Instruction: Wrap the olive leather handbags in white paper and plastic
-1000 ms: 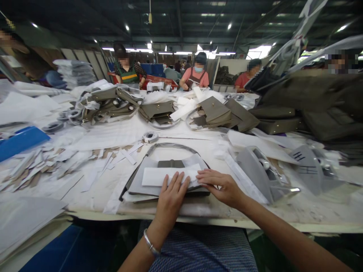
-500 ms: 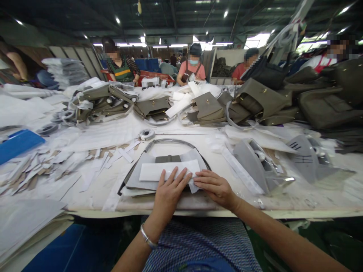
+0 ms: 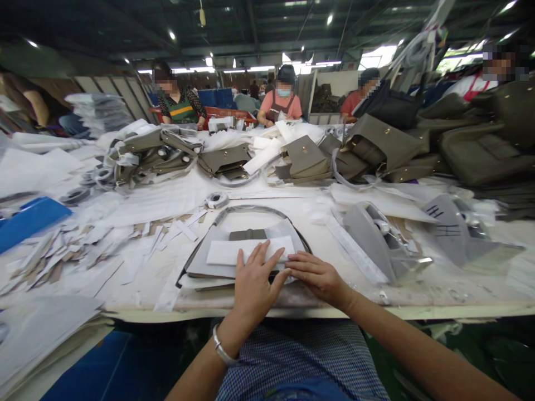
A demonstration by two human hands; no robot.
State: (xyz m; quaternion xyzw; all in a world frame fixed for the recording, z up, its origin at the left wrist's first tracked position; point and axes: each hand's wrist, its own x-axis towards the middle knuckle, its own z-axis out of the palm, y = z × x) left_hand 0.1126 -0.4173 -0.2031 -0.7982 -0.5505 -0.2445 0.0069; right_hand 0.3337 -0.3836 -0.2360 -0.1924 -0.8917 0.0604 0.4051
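Observation:
A handbag (image 3: pixel 200 253) lies flat in front of me, its long dark strap (image 3: pixel 251 208) looped behind it. Pale tissue paper (image 3: pixel 295 239) covers much of it, and a dark tab (image 3: pixel 246 234) shows at the back. Across the paper rests a white padding strip (image 3: pixel 223 252). My left hand (image 3: pixel 258 278) lies on this strip's right part, fingers spread and open. From the right, my right hand (image 3: pixel 320 277) rests at the bag's right front edge, fingers stretched out and together. Its thumb and whatever lies beneath the fingers are hidden.
Dark olive bags (image 3: pixel 307 159) and white packing paper are heaped along the back. Paper scraps (image 3: pixel 50 253) and a blue sheet (image 3: pixel 29 220) lie left. Grey wedge-shaped pieces (image 3: pixel 368 242) stand right. A tape roll (image 3: pixel 216 199) sits behind the bag. Several co-workers (image 3: pixel 280 103) are across the table.
My left hand has shifted slightly right, its thumb now spread towards my right fingertips. The tissue corner that stuck out at the bag's front right is no longer visible. My right hand has barely moved.

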